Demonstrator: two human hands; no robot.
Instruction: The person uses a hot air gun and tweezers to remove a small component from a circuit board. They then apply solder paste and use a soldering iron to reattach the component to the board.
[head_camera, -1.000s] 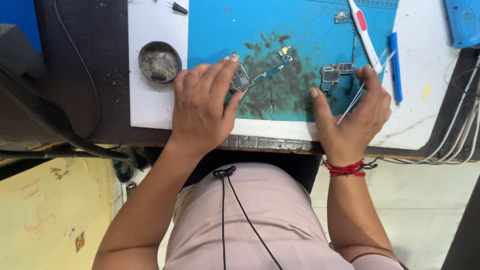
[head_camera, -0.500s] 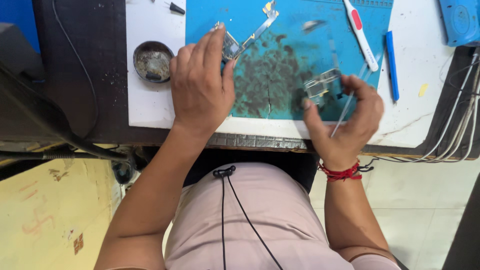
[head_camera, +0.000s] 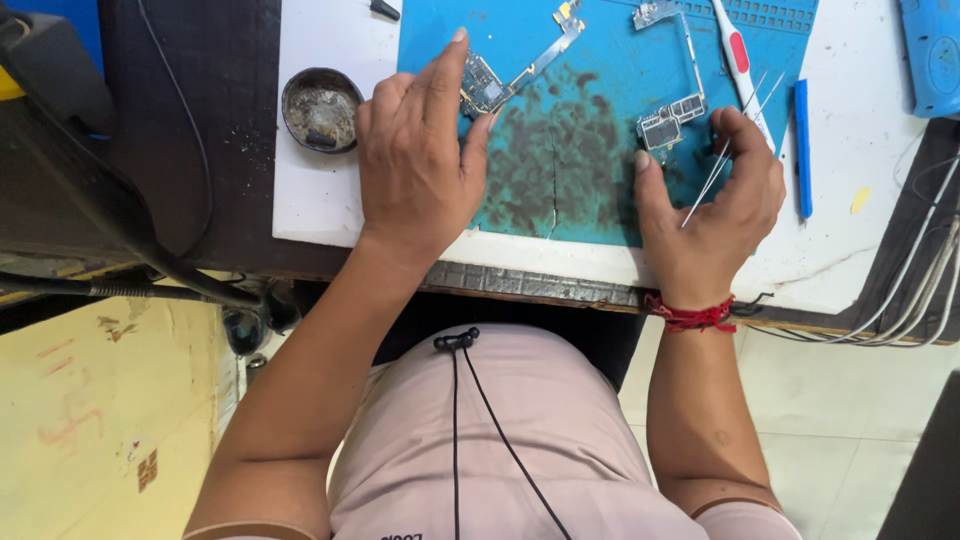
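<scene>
Two hands on the blue mat (head_camera: 590, 170), worktop edge nearest me. L hand (head_camera: 420, 160) pinches a circuit board (head_camera: 490, 85) w/ thumb & forefinger. R hand (head_camera: 715, 195) grips tweezers (head_camera: 725, 140), thumb beside second board (head_camera: 670, 125). Round tin (head_camera: 320, 108) far left.
</scene>
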